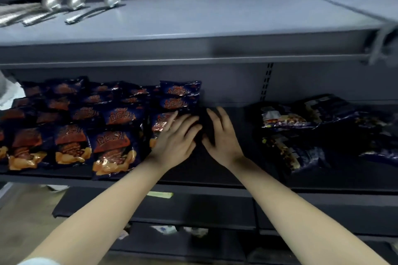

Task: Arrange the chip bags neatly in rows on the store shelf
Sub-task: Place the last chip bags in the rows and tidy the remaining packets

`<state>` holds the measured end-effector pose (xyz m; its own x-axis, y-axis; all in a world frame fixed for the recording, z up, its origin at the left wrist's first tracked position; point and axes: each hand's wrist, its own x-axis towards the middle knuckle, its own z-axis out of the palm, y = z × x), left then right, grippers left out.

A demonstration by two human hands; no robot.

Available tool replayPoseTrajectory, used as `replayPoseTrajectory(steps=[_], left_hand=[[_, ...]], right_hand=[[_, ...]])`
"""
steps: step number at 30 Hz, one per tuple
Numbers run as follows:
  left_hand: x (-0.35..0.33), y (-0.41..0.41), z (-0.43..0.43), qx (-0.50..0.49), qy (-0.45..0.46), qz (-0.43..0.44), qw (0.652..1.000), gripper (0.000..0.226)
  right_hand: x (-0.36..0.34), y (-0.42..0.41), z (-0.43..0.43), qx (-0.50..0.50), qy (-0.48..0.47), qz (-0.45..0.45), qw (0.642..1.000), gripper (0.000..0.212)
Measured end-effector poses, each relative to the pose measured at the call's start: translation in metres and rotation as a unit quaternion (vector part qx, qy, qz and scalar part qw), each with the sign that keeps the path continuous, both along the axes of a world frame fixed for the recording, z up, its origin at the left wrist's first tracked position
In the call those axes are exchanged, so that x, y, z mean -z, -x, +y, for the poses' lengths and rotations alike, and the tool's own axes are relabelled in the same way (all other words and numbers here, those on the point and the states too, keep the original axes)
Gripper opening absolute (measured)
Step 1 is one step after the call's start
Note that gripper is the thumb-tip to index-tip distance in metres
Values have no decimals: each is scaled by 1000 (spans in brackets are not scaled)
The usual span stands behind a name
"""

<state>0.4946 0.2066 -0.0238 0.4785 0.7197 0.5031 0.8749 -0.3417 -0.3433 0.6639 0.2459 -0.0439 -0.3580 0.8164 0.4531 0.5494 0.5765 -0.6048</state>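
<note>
A person's left hand (176,137) lies flat, fingers straight and gripping nothing, on the front bag (160,123) of the rightmost column of chip bags (179,92) on a dark store shelf (215,171). Just right of that column the right hand (223,135) is spread and relaxed, holding nothing; whether it touches the shelf cannot be told. Left of the column, more chip bags (112,148) lie in overlapping rows from the rear wall to the shelf's front lip. Right of the column a strip of bare shelf lies open, ending at a loose heap of dark bags (301,118). Above the column a grey upper shelf (215,13) carries metal ladles (94,8) at its left end. Below the column are a lower shelf (172,211) and tan floor (25,211).
</note>
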Motion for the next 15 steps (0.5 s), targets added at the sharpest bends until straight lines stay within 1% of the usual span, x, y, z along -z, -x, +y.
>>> replayPoseTrajectory(steps=[4,8,11,13,15], left_hand=[[-4,-62,19,16,5,-37,999,40],[-3,-129,37,20,25,-103,994,43],[0,-173,49,26,42,-157,986,44],[3,-200,57,31,72,-168,983,44],[6,-225,66,19,122,-164,979,48]], right_hand=[[-16,-62,16,48,-35,-69,996,61],[-23,-131,25,112,-22,-107,988,59],[-20,-177,23,135,-6,-127,983,61],[-15,-203,19,138,-4,-158,978,62],[-8,-225,13,126,26,-200,971,64]])
